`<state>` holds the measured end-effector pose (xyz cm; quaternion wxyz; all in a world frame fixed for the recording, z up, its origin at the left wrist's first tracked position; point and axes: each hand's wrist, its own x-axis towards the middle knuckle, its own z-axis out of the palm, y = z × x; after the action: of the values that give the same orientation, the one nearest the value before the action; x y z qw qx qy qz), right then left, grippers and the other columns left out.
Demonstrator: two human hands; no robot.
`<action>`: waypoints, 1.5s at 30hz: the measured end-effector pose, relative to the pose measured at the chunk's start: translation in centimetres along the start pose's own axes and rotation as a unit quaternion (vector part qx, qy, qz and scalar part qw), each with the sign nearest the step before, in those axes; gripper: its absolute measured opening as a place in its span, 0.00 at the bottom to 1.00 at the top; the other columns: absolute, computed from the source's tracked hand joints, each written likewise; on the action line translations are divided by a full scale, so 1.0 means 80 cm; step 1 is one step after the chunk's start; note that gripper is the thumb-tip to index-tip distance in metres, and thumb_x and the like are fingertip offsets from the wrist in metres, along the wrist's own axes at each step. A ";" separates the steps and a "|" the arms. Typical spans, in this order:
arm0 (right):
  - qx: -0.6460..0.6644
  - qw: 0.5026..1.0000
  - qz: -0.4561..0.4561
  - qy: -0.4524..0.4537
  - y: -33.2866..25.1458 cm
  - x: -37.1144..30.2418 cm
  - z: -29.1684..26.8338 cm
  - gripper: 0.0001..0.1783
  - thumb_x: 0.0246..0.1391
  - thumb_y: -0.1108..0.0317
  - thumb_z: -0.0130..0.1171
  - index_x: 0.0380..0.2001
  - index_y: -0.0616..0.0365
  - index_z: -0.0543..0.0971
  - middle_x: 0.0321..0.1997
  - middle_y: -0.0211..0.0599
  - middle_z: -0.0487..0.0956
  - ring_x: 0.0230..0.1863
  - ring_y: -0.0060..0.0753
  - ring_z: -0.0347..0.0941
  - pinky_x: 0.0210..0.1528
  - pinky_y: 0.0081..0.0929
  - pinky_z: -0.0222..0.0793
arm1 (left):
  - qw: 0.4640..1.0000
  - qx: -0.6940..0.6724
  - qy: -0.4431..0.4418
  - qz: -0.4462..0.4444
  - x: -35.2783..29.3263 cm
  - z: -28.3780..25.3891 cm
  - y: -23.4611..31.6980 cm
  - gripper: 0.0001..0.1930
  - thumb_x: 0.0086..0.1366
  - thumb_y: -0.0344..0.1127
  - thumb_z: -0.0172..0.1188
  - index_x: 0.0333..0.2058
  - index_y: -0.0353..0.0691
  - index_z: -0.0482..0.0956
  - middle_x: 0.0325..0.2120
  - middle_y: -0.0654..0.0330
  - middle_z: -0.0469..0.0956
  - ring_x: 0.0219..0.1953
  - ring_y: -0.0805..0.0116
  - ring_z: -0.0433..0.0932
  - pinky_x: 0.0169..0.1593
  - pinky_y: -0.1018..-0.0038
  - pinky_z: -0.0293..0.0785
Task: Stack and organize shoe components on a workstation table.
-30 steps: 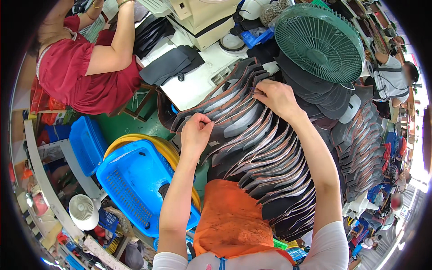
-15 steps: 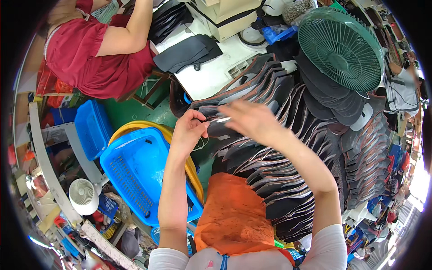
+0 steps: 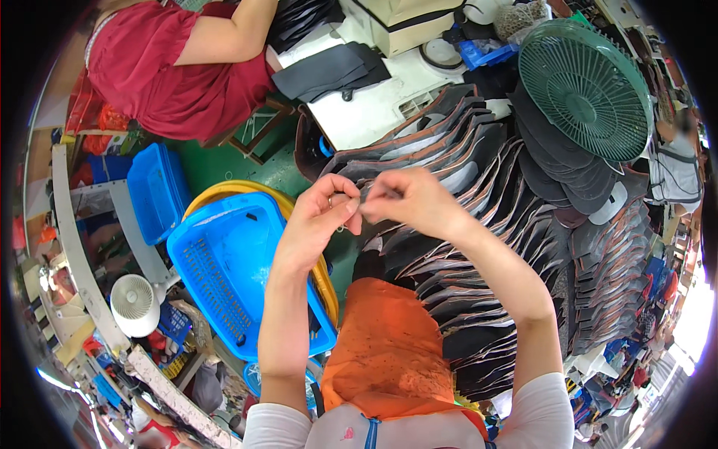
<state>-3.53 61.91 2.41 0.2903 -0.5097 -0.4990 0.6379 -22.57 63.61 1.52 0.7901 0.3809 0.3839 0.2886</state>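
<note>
In front of my chest, my left hand (image 3: 321, 219) is closed, its fingertips pinched and a ring on one finger. Beside it, my right hand (image 3: 415, 203) is closed in a pinch too, its fingertips almost meeting those of the left. Whatever lies between the fingertips is too small and hidden to make out. Just beyond and below the hands spreads a long overlapping row of dark grey and black fabric pieces (image 3: 456, 258), some edged in orange. An orange cloth (image 3: 385, 344) covers my lap.
At my left, a blue plastic basket (image 3: 258, 277) rests on a yellow basin (image 3: 329, 292), with another blue basket (image 3: 153, 198) behind. A green fan (image 3: 583, 93) stands at far right by a stack of dark caps (image 3: 557, 161). A person in red (image 3: 164, 82) sits by a white table (image 3: 351, 120).
My right hand has drawn in toward the left, its spread fingers now pinched. A thin pale strip seen between the hands no longer shows. The view has shifted slightly.
</note>
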 end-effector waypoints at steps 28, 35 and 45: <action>-0.375 0.889 -0.058 0.257 0.017 -0.021 -0.138 0.05 0.45 0.69 0.57 0.26 0.57 0.77 0.27 0.35 0.75 0.29 0.36 0.73 0.32 0.27 0.67 | 0.959 0.274 0.067 -0.005 0.074 0.009 -0.019 0.09 0.56 0.27 0.55 0.36 0.33 0.78 0.16 0.66 0.73 0.18 0.81 0.68 0.25 0.83 0.62; -0.599 0.760 -0.076 0.240 0.042 0.009 -0.145 0.09 0.41 0.63 0.60 0.24 0.55 0.74 0.29 0.35 0.72 0.30 0.41 0.74 0.31 0.35 0.70 | 0.797 0.564 0.188 0.109 0.092 0.023 -0.042 0.07 0.54 0.34 0.57 0.29 0.38 0.74 0.19 0.52 0.76 0.25 0.50 0.75 0.31 0.61 0.70; -0.515 0.804 -0.236 0.179 0.023 0.010 -0.055 0.21 0.45 0.65 0.58 0.46 0.52 0.71 0.33 0.36 0.71 0.33 0.38 0.73 0.29 0.31 0.71 | 0.988 0.110 0.105 0.018 0.042 -0.031 -0.005 0.11 0.56 0.26 0.56 0.37 0.37 0.67 0.17 0.67 0.69 0.21 0.78 0.69 0.25 0.84 0.62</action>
<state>0.63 63.48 0.51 0.2109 -0.5561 -0.7982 0.0957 -22.70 66.87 -1.13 0.6934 0.4397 0.4871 0.2976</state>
